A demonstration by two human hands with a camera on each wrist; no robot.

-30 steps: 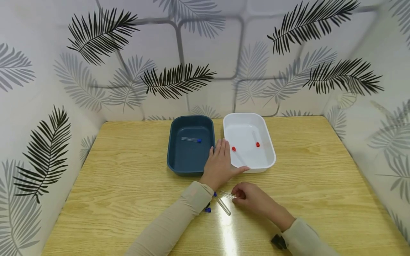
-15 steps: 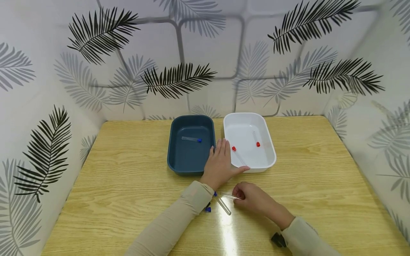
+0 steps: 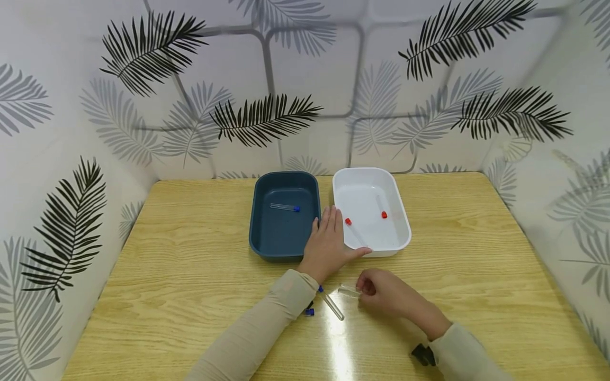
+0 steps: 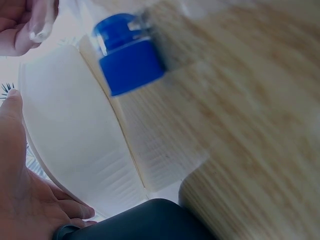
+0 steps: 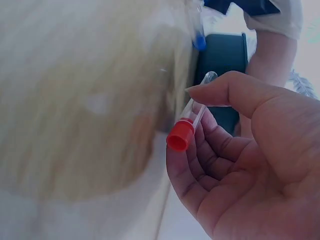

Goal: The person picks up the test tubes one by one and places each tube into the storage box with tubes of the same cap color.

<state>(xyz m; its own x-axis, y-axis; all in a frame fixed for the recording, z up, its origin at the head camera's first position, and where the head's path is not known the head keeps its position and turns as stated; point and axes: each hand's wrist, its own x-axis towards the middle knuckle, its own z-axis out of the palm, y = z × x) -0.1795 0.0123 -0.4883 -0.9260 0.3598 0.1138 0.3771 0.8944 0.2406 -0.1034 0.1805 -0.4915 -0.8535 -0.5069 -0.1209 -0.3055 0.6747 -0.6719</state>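
My right hand [image 3: 388, 293] pinches a clear test tube [image 3: 349, 290] between thumb and fingers, low in front of the white bin. In the right wrist view its red cap [image 5: 180, 135] points toward the camera. With fingers straight, my left hand [image 3: 326, 246] rests at the near corners of the dark blue bin [image 3: 253, 227] and the white bin [image 3: 405, 228], the thumb along the white rim. Between my arms lies a blue-capped test tube [image 3: 332, 306]. Another blue cap [image 3: 310, 312] peeks out beside my left sleeve, which hides the rest.
Inside the dark blue bin lies one blue-capped tube [image 3: 284, 207]. Two tubes with red caps [image 3: 384, 215] are in the white bin. Both bins stand near the back edge of the wooden table [image 3: 190, 254], against a leaf-patterned backdrop [image 3: 310, 74].
My right hand has shifted slightly right, drawing the pinched test tube along with it. The left hand, the bins and the other tubes stay where they were.
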